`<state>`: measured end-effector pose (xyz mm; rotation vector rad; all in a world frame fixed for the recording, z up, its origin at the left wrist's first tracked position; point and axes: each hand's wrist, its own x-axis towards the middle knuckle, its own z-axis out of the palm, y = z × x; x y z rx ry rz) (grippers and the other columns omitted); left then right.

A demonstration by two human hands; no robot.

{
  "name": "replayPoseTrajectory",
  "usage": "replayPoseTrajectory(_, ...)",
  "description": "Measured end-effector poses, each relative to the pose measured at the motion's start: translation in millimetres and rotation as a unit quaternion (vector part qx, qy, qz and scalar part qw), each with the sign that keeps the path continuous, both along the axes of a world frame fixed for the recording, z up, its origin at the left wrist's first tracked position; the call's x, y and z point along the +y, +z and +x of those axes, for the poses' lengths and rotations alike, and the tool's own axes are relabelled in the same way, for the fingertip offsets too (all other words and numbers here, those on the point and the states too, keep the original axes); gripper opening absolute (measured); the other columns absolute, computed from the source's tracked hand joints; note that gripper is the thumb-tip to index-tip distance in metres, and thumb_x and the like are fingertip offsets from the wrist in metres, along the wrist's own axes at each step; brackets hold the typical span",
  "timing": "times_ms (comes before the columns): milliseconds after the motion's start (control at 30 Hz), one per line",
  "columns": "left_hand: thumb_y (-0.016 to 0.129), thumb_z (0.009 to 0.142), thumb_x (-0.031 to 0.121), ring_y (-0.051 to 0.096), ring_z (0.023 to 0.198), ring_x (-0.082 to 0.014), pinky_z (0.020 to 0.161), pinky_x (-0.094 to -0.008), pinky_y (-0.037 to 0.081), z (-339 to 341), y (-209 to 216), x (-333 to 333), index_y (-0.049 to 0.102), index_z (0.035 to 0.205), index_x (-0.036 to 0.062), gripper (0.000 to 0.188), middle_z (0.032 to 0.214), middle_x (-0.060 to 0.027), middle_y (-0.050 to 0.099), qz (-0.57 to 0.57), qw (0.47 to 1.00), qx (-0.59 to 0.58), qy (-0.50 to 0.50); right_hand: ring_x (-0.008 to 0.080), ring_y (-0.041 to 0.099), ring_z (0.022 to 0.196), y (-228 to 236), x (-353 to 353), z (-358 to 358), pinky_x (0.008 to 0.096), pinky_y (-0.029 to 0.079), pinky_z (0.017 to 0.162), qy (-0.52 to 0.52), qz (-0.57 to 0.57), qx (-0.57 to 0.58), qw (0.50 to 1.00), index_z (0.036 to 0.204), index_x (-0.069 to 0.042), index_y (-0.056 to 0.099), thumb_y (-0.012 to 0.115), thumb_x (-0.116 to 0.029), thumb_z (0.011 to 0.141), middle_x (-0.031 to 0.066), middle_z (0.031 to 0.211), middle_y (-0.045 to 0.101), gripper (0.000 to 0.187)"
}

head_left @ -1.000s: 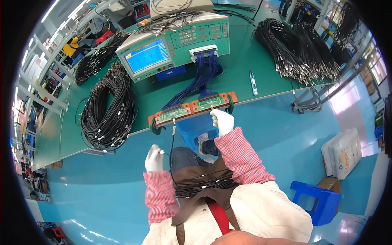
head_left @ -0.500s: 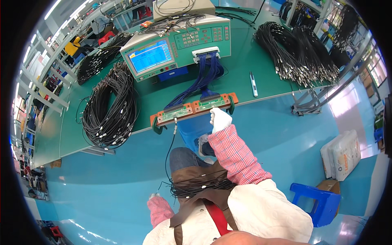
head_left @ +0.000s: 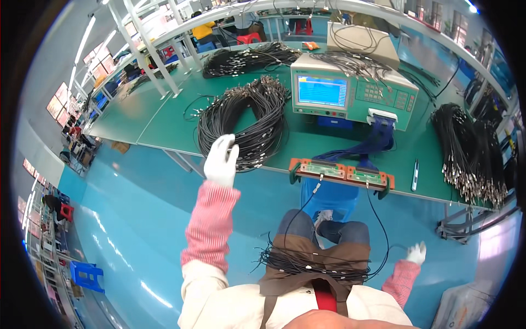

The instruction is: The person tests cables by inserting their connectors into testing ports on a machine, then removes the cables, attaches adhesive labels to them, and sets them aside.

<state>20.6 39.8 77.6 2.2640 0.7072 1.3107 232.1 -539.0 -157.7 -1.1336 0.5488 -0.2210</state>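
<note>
My left hand (head_left: 220,160), in a white glove, reaches over the near left edge of a large coil of black cables (head_left: 249,143). Its fingers are spread, with nothing visible in them. Far to the right, beside my lap, my gloved right hand (head_left: 416,254) is small in view, its fingers partly curled. A thin black line, like a cable, runs to it from my lap. Several black cables (head_left: 307,262) lie across my brown apron. Leads with metal ends hang from both green boards of the orange test fixture (head_left: 342,172), clamped at the table edge.
Behind the fixture stands a green-and-white tester (head_left: 355,90) with a lit screen, joined to it by blue ribbon wires (head_left: 361,148). More black cables (head_left: 471,153) lie at right, and others (head_left: 249,59) further back. A pen-like tool (head_left: 415,175) lies near the edge. Blue stools are around.
The view has swung left. My left hand has risen from beside my lap to the cable coil. My right hand has left the fixture and moved down right; a lead now hangs from the right board.
</note>
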Motion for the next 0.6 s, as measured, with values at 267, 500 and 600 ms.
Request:
replayPoseTrajectory(267, 0.061, 0.079, 0.026, 0.053, 0.056, -0.0122, 0.050, -0.0264, 0.043, 53.7, 30.5, 99.4, 0.066, 0.096, 0.0029, 0.029, 0.070, -0.0061, 0.063, -0.252, 0.916, 0.295, -0.101, 0.0210, 0.050, 0.047, -89.5, -88.3, -55.0, 0.0354, 0.041, 0.042, 0.228, -0.344, 0.217, 0.885, 0.105, 0.002, 0.050, 0.051, -0.021, 0.086, 0.0119, 0.074, 0.055, 0.030)
replayPoseTrajectory(500, 0.053, 0.086, 0.020, 0.047, 0.050, -0.0059, 0.041, -0.0199, 0.036, 29.4, 98.6, 91.8, 0.059, 0.091, 0.0003, 0.021, 0.074, -0.0015, 0.057, -0.330, 0.939, 0.041, -0.082, 0.0066, 0.040, 0.039, 184.9, 117.2, -38.5, 0.0214, 0.028, 0.036, 0.344, -0.316, -0.016, 0.884, 0.100, 0.000, 0.060, 0.049, -0.024, 0.089, 0.0047, 0.062, 0.058, 0.029)
replayPoseTrajectory(600, 0.051, 0.087, 0.017, 0.053, 0.055, -0.0098, 0.044, -0.0201, 0.040, 18.1, 116.8, 16.0, 0.055, 0.097, -0.0010, 0.021, 0.079, -0.0056, 0.057, -0.335, 0.930, -0.043, -0.142, 0.0120, 0.056, 0.058, 252.0, 217.4, -38.2, 0.0232, 0.043, 0.054, 0.588, -0.100, -0.084, 0.798, 0.105, 0.000, 0.059, 0.049, -0.026, 0.091, 0.0098, 0.080, 0.064, 0.031)
